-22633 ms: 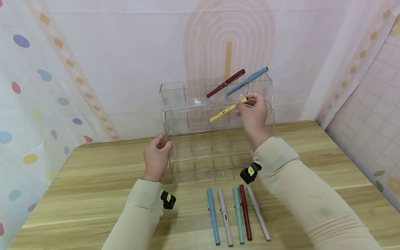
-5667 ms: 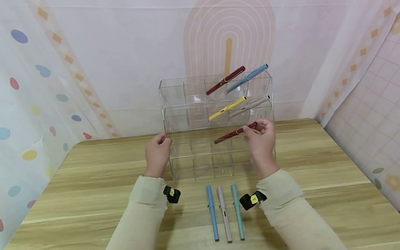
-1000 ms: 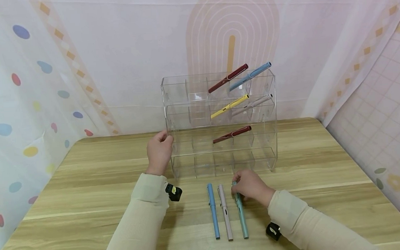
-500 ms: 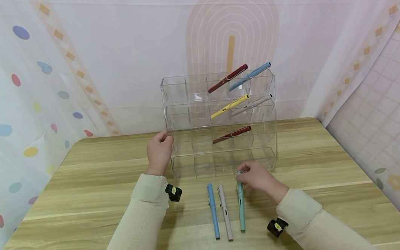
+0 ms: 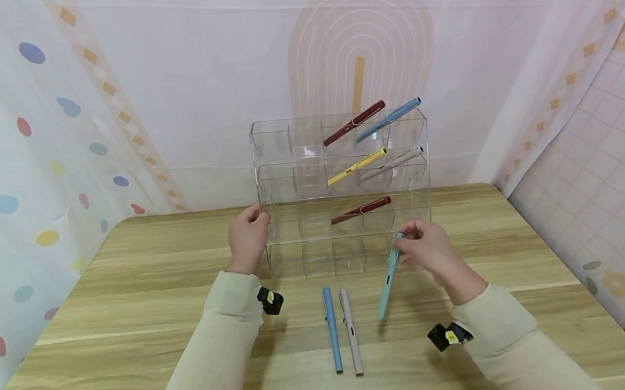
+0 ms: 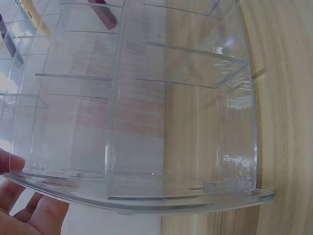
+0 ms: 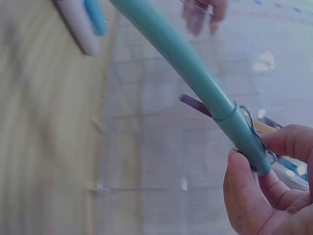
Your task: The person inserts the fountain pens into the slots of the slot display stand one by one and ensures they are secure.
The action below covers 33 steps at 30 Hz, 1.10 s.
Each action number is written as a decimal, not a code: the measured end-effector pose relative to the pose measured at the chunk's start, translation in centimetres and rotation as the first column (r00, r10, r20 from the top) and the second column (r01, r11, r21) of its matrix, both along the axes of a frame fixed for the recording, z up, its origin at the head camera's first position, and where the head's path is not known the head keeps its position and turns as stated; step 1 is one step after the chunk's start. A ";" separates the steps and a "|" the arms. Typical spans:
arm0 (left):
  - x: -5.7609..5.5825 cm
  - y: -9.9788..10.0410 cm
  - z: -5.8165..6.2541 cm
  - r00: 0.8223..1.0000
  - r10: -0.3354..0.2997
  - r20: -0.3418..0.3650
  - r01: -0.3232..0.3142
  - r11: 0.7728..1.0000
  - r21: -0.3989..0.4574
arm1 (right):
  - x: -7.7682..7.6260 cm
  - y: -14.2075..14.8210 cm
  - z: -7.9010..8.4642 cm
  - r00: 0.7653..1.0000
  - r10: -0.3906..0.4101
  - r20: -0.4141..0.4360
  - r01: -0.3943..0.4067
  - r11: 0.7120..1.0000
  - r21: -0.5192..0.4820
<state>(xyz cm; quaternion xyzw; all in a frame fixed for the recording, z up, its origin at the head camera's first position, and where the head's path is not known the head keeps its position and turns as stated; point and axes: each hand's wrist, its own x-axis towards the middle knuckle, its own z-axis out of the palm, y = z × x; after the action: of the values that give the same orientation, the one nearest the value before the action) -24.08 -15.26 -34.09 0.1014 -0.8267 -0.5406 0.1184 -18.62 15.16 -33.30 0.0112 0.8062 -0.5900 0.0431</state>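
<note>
My right hand [image 5: 432, 250] pinches a mint-green pen [image 5: 388, 282] by its capped, clipped end; the pen hangs tilted above the table in front of the rack's lower right. In the right wrist view thumb and fingers close on the cap of the green pen [image 7: 195, 78]. My left hand [image 5: 248, 236] grips the left side wall of a clear acrylic rack [image 5: 318, 259], thumb and fingers on either side of the panel [image 6: 146, 205]. A blue pen [image 5: 332, 329] and a pale lilac pen [image 5: 352, 331] lie side by side on the table before the rack.
Slanted in the rack's compartments are a dark red pen [image 5: 353, 124] and a blue pen [image 5: 389, 120] on top, a yellow pen [image 5: 357, 167] and a greyish pen [image 5: 393, 164] below, and another dark red pen [image 5: 361, 210] in the third tier. A patterned curtain hangs behind the wooden table [image 5: 152, 274].
Over the last second my right hand has lifted the green pen off the table and moved it up and right. Earlier, greyish and dark red pens went into the rack. My left hand stays put.
</note>
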 end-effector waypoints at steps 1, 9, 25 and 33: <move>0.0 0.0 0.0 1.000 0.000 0.002 0.000 1.000 0.001 | 0.0 0.2 0.3 1.000 -0.012 -0.016 0.012 1.000 -0.005; -0.1 -0.1 -0.1 1.000 0.005 -0.002 -0.005 1.000 0.001 | -0.1 1.7 2.5 0.982 -0.149 -0.119 0.138 0.986 -0.093; 0.0 0.0 -0.1 1.000 0.005 -0.007 -0.005 1.000 0.004 | -1.0 2.8 5.4 0.857 -0.477 -0.195 0.367 0.831 -0.419; 0.0 0.0 0.1 1.000 -0.003 -0.002 0.003 1.000 0.003 | -1.5 2.9 5.7 0.803 -0.551 -0.229 0.382 0.769 -0.512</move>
<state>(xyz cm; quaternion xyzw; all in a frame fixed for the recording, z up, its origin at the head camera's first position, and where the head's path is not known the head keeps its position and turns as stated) -24.03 -15.28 -34.03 0.0998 -0.8260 -0.5420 0.1183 -20.12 18.11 -27.56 0.0947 0.6148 -0.7395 -0.2572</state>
